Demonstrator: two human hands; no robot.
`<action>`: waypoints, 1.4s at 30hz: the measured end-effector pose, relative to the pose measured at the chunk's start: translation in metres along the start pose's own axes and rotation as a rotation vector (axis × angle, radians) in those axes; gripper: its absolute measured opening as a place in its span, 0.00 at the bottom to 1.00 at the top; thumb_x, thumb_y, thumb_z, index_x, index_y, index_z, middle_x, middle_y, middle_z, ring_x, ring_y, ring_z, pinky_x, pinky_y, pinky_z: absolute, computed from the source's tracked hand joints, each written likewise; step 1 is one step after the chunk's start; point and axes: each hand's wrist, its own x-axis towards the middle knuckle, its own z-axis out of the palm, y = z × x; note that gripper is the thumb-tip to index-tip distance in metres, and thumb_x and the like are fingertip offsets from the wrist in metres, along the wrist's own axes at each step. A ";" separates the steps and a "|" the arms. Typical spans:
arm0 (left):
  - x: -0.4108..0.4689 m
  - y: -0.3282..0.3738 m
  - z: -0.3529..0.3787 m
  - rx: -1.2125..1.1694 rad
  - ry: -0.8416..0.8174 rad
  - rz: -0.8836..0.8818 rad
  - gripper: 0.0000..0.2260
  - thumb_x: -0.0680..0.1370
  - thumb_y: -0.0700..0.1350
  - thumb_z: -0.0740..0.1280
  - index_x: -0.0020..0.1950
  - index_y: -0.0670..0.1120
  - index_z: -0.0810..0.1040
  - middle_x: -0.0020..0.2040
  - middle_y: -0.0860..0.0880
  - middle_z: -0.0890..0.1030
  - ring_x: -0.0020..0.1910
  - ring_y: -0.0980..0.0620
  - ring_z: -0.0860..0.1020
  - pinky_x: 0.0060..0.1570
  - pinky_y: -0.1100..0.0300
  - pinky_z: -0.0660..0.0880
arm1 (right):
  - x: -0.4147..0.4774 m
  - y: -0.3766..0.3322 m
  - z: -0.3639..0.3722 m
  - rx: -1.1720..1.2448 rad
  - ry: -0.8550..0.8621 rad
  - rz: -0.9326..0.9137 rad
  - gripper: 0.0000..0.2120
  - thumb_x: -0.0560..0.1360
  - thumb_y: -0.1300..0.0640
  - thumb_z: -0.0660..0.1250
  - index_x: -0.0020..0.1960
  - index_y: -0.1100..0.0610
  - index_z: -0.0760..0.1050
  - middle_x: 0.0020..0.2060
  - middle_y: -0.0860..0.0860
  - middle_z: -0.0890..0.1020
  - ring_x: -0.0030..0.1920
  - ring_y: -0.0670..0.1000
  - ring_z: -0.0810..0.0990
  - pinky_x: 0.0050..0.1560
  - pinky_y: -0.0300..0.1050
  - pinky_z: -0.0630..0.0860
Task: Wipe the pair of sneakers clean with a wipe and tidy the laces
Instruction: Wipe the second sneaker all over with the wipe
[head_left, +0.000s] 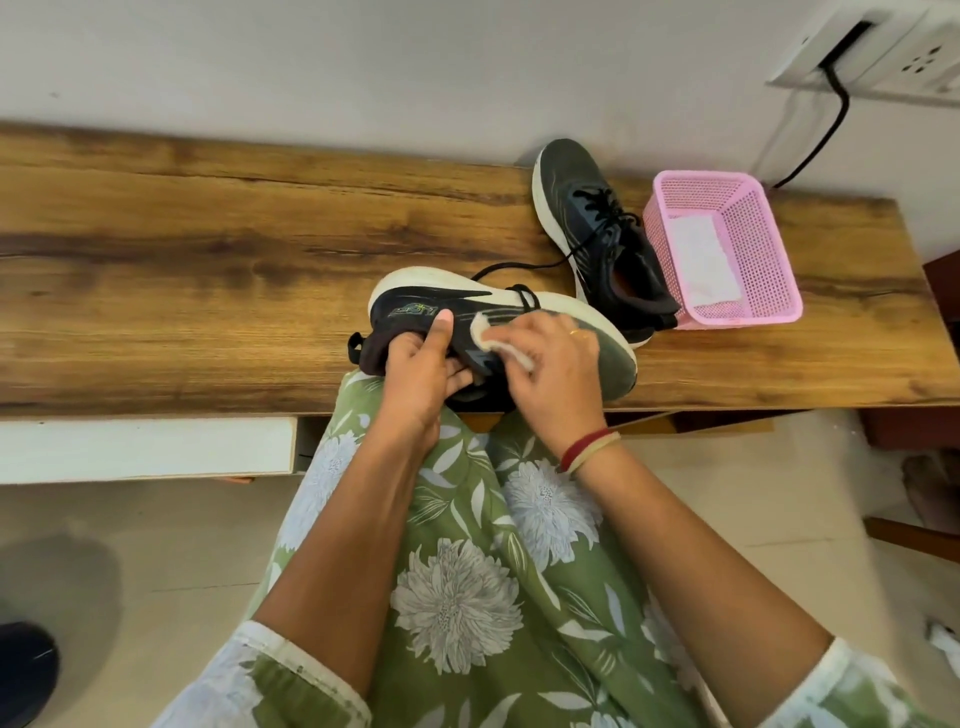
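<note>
A dark sneaker with a white sole (415, 304) lies tipped on its side at the near edge of the wooden table (182, 249). My left hand (421, 374) grips it at the collar, thumb across the side panel. My right hand (550, 374) holds a white wipe (498, 345) bunched in its fingers and presses it against the sneaker's side near the laces. The second sneaker (592, 228) stands upright behind, toe towards the wall, with its black laces loose and one trailing across the table.
A pink mesh basket (763, 249) with a white wipe sheet inside sits right of the second sneaker. A wall socket with a black cable (831, 109) is at the upper right. A white drawer front (145, 447) shows under the table.
</note>
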 end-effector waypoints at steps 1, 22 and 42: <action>0.000 0.000 0.000 -0.003 0.002 0.000 0.12 0.81 0.46 0.60 0.54 0.38 0.74 0.44 0.43 0.82 0.36 0.54 0.83 0.34 0.63 0.79 | 0.003 0.002 -0.001 0.005 0.024 0.051 0.11 0.72 0.59 0.64 0.48 0.48 0.82 0.43 0.48 0.79 0.47 0.52 0.73 0.47 0.49 0.63; -0.004 0.001 0.000 0.013 -0.032 0.027 0.11 0.82 0.44 0.59 0.47 0.38 0.76 0.41 0.43 0.82 0.34 0.54 0.83 0.32 0.63 0.79 | -0.012 0.021 -0.010 0.112 -0.122 -0.306 0.10 0.73 0.60 0.65 0.50 0.50 0.82 0.44 0.46 0.79 0.43 0.51 0.73 0.44 0.53 0.69; 0.001 -0.001 0.001 -0.047 0.027 -0.061 0.13 0.80 0.44 0.62 0.59 0.36 0.70 0.50 0.41 0.82 0.46 0.50 0.83 0.45 0.58 0.81 | -0.005 0.018 -0.022 0.667 0.054 0.279 0.12 0.74 0.68 0.65 0.45 0.52 0.80 0.45 0.50 0.81 0.45 0.46 0.78 0.46 0.37 0.76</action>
